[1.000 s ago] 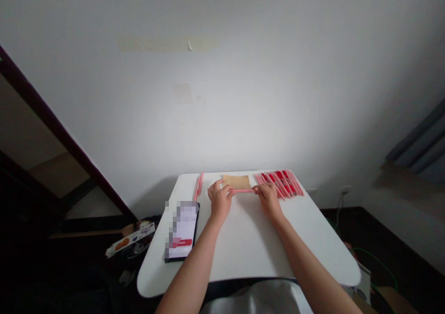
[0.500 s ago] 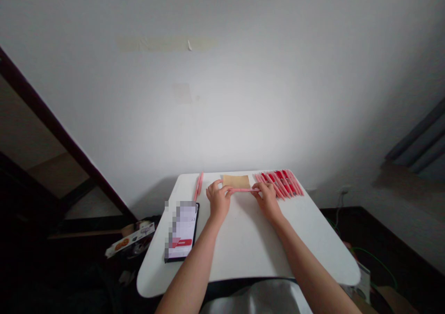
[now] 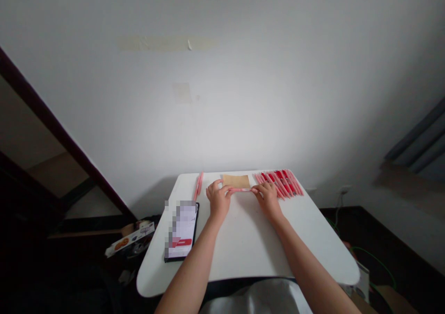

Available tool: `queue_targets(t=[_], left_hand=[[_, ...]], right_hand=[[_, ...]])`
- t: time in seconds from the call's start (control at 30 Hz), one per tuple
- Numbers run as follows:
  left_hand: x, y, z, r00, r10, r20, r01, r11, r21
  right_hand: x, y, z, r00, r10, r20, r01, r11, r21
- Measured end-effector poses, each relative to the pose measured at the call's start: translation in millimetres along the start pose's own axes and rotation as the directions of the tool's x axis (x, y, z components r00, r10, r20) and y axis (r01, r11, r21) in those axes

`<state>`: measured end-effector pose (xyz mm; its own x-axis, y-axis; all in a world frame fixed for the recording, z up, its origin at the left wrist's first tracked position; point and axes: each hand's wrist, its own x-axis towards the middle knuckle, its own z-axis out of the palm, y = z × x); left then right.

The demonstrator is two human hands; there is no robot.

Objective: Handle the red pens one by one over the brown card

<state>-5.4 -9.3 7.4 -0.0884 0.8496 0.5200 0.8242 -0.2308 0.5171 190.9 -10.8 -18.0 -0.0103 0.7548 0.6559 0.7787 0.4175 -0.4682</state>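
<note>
Pink pen, one, held crosswise just above the white table near its far edge, left hand and right hand each pinching one end, apparently to steady it level; red pens ranked at right, brown card just behind.

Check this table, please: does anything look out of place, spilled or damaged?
Nothing looks spilled or broken. The left hand and right hand hold one pink pen by its ends, and the row of red pens lies orderly. Only the phone lies very near the white table's left edge, which looks slightly risky.
</note>
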Motion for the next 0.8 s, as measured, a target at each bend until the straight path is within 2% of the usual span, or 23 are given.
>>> queue_targets(t=[0.3, 0.8], left_hand=[[0.1, -0.8, 1.0, 1.000, 0.001, 0.011, -0.001, 1.000, 0.019], [-0.2, -2.7, 1.7, 1.000, 0.022, -0.009, -0.022, 1.000, 0.003]], right_hand=[[0.6, -0.4, -0.4, 0.999, -0.030, -0.037, 0.030, 0.999, 0.011], [-0.1, 2.2, 1.1, 1.000, 0.005, 0.026, -0.005, 1.000, -0.001]])
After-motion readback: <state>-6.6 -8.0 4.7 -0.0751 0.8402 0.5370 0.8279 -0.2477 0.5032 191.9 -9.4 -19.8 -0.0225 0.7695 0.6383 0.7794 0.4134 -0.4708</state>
